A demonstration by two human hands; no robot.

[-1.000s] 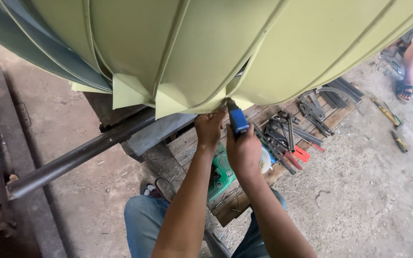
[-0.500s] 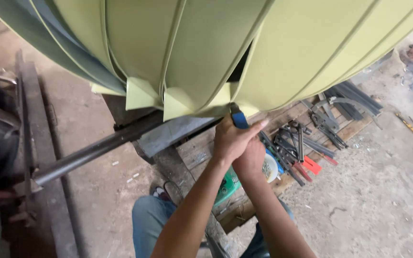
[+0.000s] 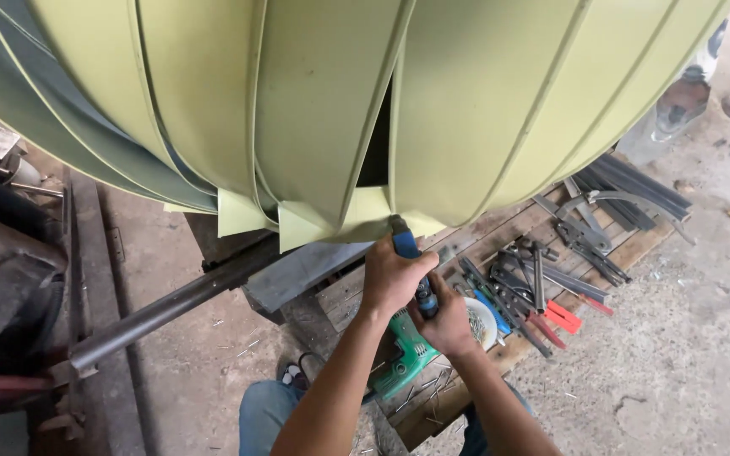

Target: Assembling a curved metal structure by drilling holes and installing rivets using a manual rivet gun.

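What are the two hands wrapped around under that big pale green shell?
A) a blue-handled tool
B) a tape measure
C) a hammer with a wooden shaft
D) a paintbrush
A: both the left hand and right hand clasp the blue-handled tool, its tip up against the lower edge of the pale green shell.

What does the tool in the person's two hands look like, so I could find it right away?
Start at the big pale green ribbed shell filling the top of the picture, and follow it down to its bottom edge. There the left hand and right hand squeeze the blue-handled tool, nose up against the shell. The red-handled pliers and green power drill lie loose on the wooden board below.
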